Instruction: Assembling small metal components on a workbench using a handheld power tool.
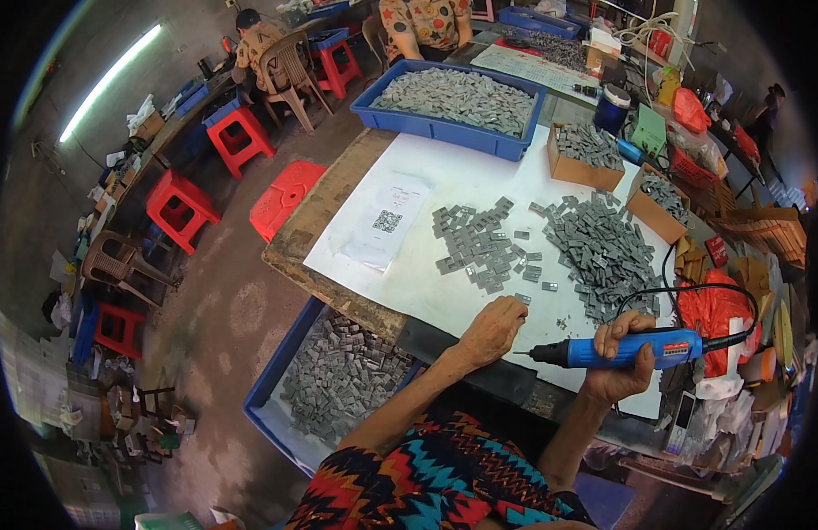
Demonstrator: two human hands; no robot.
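My right hand (623, 358) is wrapped round a blue handheld rotary tool (587, 353) with a black nose, a thin bit pointing left and a black cable at its back end. Just left of the bit, my left hand (496, 331) rests low over the white sheet, fingers pinched at a small grey metal part (522, 299). Beyond it lies a loose spread of similar flat parts (480, 243). A larger heap of grey parts (603, 252) is to the right. Small dark crumbs lie between that heap and the tool.
A blue tray (444, 140) full of parts stands at the table's far edge. Cardboard boxes (586, 172) of parts are at the far right. Below the table's left edge sits a blue bin (276, 375) of parts. Red stools (290, 194) and two other people are farther off.
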